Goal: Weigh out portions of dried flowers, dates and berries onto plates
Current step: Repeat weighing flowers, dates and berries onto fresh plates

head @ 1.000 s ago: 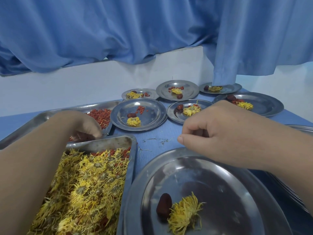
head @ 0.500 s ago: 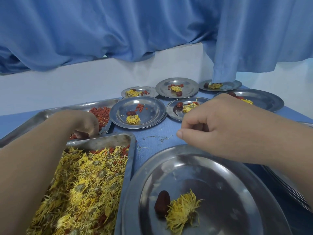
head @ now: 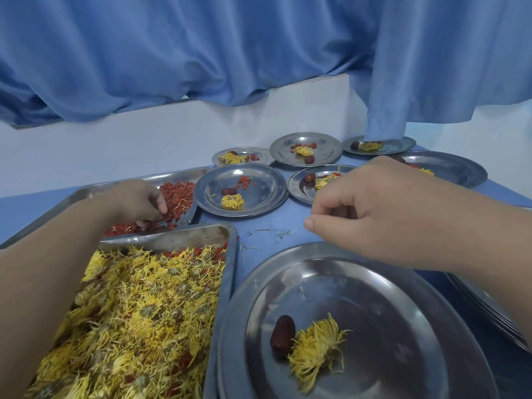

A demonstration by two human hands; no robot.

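Near plate (head: pixel 388 298): round steel, holds 1 dark date (head: pixel 282 335) touching 1 yellow dried flower (head: pixel 316 352). Flower tray (head: pixel 172 237) just left, heaped. Berry tray (head: pixel 57 203) w/ red berries (head: pixel 178 194) beyond-left. Six portioned plates (head: pixel 259 191) behind.

blue curtain (head: pixel 201 53), white wall (head: pixel 144 151)

One camera sits on the person's head. It looks forward and down, close over the worktop (head: pixel 290 217).

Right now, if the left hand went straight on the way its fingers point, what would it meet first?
The left hand points down into the loose red dried berries in the rectangular steel tray; curled fingertips seem already among them.
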